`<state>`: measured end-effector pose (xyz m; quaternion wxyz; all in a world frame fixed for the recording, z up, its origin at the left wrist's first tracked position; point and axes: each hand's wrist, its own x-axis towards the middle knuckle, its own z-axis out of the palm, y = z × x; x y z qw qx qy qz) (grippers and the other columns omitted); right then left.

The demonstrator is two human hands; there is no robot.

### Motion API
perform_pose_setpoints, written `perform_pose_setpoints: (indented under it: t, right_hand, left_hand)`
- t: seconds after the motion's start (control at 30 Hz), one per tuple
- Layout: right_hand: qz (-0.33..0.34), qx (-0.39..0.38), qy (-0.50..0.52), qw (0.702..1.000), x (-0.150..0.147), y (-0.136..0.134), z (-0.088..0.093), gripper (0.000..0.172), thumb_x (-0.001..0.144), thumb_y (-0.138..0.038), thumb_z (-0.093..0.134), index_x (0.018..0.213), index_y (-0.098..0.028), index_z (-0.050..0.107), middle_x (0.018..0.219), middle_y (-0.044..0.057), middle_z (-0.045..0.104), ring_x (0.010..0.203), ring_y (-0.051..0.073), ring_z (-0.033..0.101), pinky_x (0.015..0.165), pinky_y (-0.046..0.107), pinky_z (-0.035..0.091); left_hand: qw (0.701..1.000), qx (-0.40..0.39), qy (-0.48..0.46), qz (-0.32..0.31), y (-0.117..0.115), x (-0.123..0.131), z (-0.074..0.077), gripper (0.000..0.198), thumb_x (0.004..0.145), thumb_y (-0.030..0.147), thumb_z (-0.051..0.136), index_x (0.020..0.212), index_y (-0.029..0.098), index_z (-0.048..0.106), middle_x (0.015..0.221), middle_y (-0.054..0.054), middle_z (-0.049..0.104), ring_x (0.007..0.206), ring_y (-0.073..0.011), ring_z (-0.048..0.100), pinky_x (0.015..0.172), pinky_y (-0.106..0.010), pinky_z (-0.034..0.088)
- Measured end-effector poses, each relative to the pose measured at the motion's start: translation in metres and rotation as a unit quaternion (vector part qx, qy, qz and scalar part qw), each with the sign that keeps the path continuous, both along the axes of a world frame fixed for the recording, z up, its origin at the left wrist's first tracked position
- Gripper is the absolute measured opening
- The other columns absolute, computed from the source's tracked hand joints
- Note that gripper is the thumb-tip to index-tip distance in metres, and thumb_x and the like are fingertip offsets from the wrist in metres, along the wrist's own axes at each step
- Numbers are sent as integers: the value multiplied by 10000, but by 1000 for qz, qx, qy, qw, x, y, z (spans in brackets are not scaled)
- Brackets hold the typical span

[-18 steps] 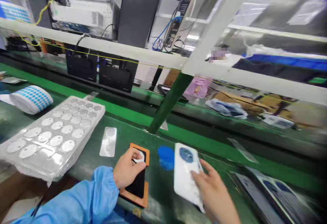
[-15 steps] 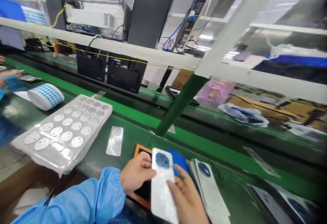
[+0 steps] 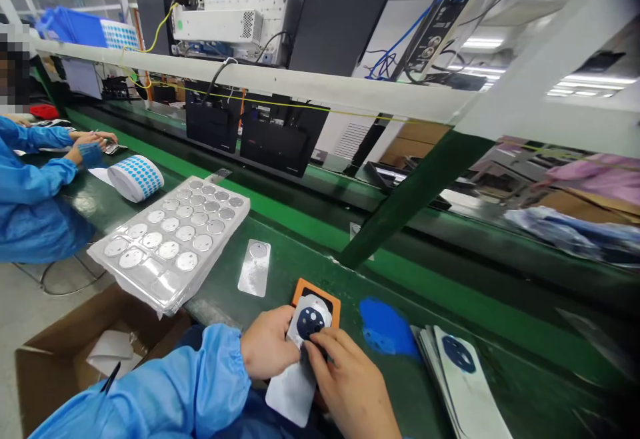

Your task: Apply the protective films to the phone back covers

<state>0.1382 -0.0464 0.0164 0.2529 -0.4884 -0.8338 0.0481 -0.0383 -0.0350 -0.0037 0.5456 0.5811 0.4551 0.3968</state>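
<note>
A white phone back cover [image 3: 290, 393] with a dark blue round camera patch [image 3: 309, 322] lies tilted over an orange-framed black fixture [image 3: 334, 304]. My left hand [image 3: 270, 345] is closed on the cover's left edge, thumb across its face. Pinched together, the fingertips of my right hand [image 3: 350, 372] touch the lower right rim of the camera patch; what is between them is hidden. Right of the hands lies a blue cloth-like piece [image 3: 387, 325]. Beyond it is a stack of similar white phone back covers [image 3: 470, 385].
A clear tray of round pieces [image 3: 170, 225] sits at the left, near a small film sheet [image 3: 255, 269] and a roll of blue-dotted labels [image 3: 136, 179]. A green post [image 3: 415, 199] rises from the bench. Below left stands a cardboard box [image 3: 45, 372]. Another person's blue sleeve [image 3: 30, 172] shows far left.
The back cover has come down and left over the orange fixture. My right hand has shifted from the cover's right edge to its camera patch. The view has swung right.
</note>
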Motion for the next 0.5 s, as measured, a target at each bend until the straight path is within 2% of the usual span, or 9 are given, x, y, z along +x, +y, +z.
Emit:
perform_pose_setpoints:
  t: [0.27, 0.4, 0.5]
  right_hand:
    - [20, -2, -56, 998, 5, 2, 1, 229, 970, -231, 438, 893, -226, 654, 889, 29, 683, 789, 159, 667, 731, 279, 524]
    - [33, 42, -71, 996, 9, 1, -5, 237, 981, -216, 408, 910, -213, 634, 879, 35, 682, 768, 156, 663, 734, 280, 523]
    - [44, 95, -69, 992, 11, -1, -11, 223, 985, -208, 403, 1011, -191, 624, 972, 62, 688, 844, 161, 668, 800, 280, 520]
  left_hand:
    - [996, 49, 73, -16, -1, 7, 0, 439, 666, 60, 564, 1071, 192, 672, 930, 11, 722, 835, -177, 647, 712, -241, 465]
    - [997, 40, 71, -17, -1, 9, -6, 456, 681, 56, 542, 1102, 193, 649, 928, 6, 727, 815, -174, 659, 703, -246, 473]
    - [995, 47, 90, 1, -1, 9, -8, 441, 686, 74, 559, 1099, 200, 651, 946, 1, 729, 828, -182, 661, 721, -258, 479]
